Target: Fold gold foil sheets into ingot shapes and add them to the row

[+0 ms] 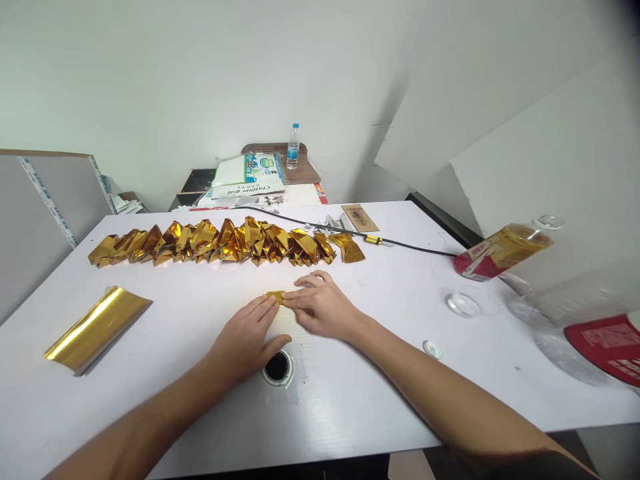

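A small folded piece of gold foil paper point(275, 296) lies on the white table point(380, 313) between my two hands. My left hand point(247, 340) pinches its left end with the fingertips, palm down on the table. My right hand point(323, 305) presses on its right end with fingers closed together over it. Behind my hands a long row of several folded gold paper ingots point(220, 241) runs across the table. A stack of flat gold foil sheets point(97, 328) lies at the left.
A round cable hole point(278, 366) is just below my left hand. A black cable point(400, 244) crosses the far side. At the right lie a tipped clear jar with gold contents point(500, 252), a clear lid point(463, 305) and a red-labelled plastic bag point(607, 340). A water bottle point(293, 147) stands behind.
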A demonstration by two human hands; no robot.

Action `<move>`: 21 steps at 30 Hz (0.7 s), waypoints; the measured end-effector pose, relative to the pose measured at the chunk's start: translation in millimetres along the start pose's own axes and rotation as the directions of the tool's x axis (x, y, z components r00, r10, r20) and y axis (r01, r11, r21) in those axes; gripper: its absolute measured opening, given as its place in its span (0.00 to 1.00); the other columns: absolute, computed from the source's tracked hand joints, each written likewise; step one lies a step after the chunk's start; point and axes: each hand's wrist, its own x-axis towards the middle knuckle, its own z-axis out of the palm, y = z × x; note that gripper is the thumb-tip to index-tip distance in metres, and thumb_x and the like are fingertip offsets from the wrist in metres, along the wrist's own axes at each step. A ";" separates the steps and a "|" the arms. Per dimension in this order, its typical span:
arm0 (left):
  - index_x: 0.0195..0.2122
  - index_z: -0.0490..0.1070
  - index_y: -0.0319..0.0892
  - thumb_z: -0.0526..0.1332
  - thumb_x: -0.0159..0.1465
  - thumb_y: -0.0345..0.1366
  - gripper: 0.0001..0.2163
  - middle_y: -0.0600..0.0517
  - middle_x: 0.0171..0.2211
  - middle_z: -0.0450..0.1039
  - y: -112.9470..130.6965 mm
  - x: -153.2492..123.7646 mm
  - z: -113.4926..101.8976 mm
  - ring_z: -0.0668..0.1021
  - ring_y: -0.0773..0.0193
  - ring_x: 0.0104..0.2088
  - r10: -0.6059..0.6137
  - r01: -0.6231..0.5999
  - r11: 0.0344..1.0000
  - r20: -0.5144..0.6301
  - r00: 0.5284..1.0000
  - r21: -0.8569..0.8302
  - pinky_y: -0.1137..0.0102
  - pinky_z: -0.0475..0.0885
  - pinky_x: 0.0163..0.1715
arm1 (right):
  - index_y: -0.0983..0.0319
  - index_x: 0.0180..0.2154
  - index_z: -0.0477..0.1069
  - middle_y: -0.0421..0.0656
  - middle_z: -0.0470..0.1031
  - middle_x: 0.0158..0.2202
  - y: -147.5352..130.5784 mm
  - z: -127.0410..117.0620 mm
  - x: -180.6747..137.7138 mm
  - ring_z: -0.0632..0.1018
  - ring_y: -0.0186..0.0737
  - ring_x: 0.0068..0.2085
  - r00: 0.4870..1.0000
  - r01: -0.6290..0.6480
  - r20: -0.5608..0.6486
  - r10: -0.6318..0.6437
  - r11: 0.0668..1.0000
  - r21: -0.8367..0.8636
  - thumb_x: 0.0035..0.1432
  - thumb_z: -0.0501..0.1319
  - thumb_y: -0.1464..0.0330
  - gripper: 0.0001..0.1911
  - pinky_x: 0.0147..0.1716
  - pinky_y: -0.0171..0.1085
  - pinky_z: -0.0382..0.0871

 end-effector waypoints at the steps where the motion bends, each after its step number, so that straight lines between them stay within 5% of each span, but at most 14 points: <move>1: 0.63 0.73 0.39 0.60 0.73 0.51 0.25 0.40 0.64 0.75 -0.4 -1.5 -2.5 0.76 0.40 0.62 -0.019 0.019 0.999 -0.001 1.000 0.034 0.48 0.75 0.59 | 0.50 0.50 0.84 0.39 0.85 0.52 -1.4 -3.4 -0.8 0.79 0.53 0.58 0.999 -0.038 0.015 0.038 0.999 0.006 0.62 0.64 0.72 0.18 0.63 0.60 0.60; 4: 0.60 0.77 0.45 0.60 0.73 0.48 0.20 0.45 0.60 0.79 -3.8 -7.8 -11.6 0.78 0.36 0.57 -0.074 0.074 0.986 -0.003 0.997 0.148 0.44 0.75 0.51 | 0.51 0.48 0.84 0.41 0.84 0.53 -6.6 -15.7 -3.4 0.76 0.59 0.63 0.985 -0.133 0.110 0.132 0.991 0.001 0.68 0.63 0.65 0.11 0.65 0.70 0.54; 8: 0.59 0.78 0.48 0.59 0.73 0.45 0.17 0.47 0.59 0.80 -11.3 -16.0 -19.0 0.78 0.34 0.57 -0.077 0.081 0.982 -0.026 0.997 0.169 0.42 0.70 0.50 | 0.52 0.55 0.81 0.43 0.81 0.59 -13.8 -24.5 -9.6 0.72 0.63 0.67 0.966 -0.168 0.185 0.179 0.983 -0.076 0.74 0.58 0.64 0.15 0.64 0.75 0.54; 16: 0.60 0.77 0.49 0.62 0.70 0.47 0.20 0.45 0.58 0.81 -9.8 -23.8 -16.1 0.75 0.34 0.60 -0.121 0.128 0.987 -0.075 0.990 0.098 0.43 0.68 0.53 | 0.60 0.64 0.74 0.51 0.72 0.67 -28.8 -6.7 -21.2 0.69 0.58 0.70 0.988 -0.119 0.084 0.130 0.984 -0.130 0.73 0.55 0.68 0.21 0.68 0.66 0.58; 21: 0.58 0.77 0.46 0.61 0.72 0.43 0.16 0.45 0.53 0.82 -15.3 -6.7 -22.7 0.79 0.42 0.52 -0.040 0.043 0.996 -0.041 0.998 0.084 0.48 0.72 0.49 | 0.65 0.74 0.58 0.56 0.57 0.75 -34.4 -4.6 -12.7 0.60 0.55 0.75 0.970 0.018 0.244 -0.009 0.999 -0.034 0.74 0.57 0.55 0.35 0.73 0.59 0.55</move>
